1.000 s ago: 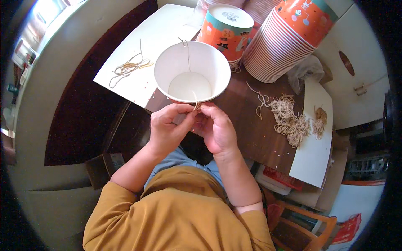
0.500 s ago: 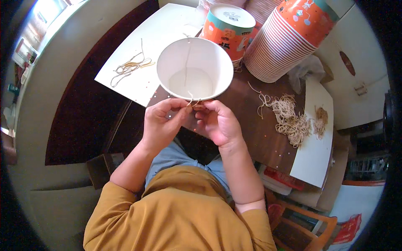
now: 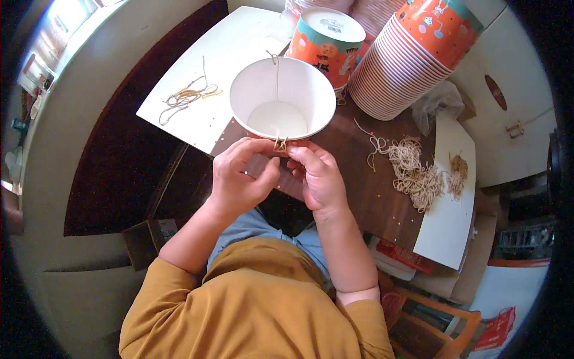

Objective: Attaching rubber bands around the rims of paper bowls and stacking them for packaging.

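A paper bucket (image 3: 282, 119), white inside, stands tilted with its mouth toward me. Beige cord (image 3: 280, 144) is looped through its near rim. Around that loop my right hand (image 3: 320, 173) is closed, thumb pressed against cord and bucket wall. My left hand (image 3: 242, 170) has its index finger stretched along the bucket's outer wall up to the loop; its thumb is held apart below. Another cord (image 3: 277, 78) passes through the far rim and hangs down inside. The other fingertips are partly hidden.
Loose cords (image 3: 186, 99) lie on a white board at the left. An upside-down orange bucket (image 3: 326, 48) and a tall stack of buckets (image 3: 397, 66) stand behind. Cord piles (image 3: 415, 170) and a smaller bundle (image 3: 457, 176) lie at the right. A wooden chair (image 3: 439, 320) is lower right.
The bucket has tipped slightly and shifted right. My left thumb has parted from the index finger and let go of the cord end. The cord loop now sits against the near rim.
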Action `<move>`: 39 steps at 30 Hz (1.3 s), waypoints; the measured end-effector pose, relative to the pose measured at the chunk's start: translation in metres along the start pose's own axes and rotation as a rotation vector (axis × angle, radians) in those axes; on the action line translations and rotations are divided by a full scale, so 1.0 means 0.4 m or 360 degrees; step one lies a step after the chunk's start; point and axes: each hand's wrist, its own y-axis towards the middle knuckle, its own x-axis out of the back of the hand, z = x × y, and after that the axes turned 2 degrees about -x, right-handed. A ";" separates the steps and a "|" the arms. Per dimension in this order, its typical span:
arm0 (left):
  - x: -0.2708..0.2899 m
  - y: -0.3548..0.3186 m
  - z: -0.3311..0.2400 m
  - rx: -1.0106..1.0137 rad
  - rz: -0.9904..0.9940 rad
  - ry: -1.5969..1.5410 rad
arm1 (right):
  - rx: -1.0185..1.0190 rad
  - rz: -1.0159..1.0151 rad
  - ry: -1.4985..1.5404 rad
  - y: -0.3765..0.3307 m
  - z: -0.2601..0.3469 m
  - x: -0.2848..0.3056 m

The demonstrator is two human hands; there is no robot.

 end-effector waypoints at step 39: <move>-0.009 -0.002 0.051 0.0138 0.0104 0.0037 | 0.2112 -0.0487 -0.2579 0.027 0.018 0.045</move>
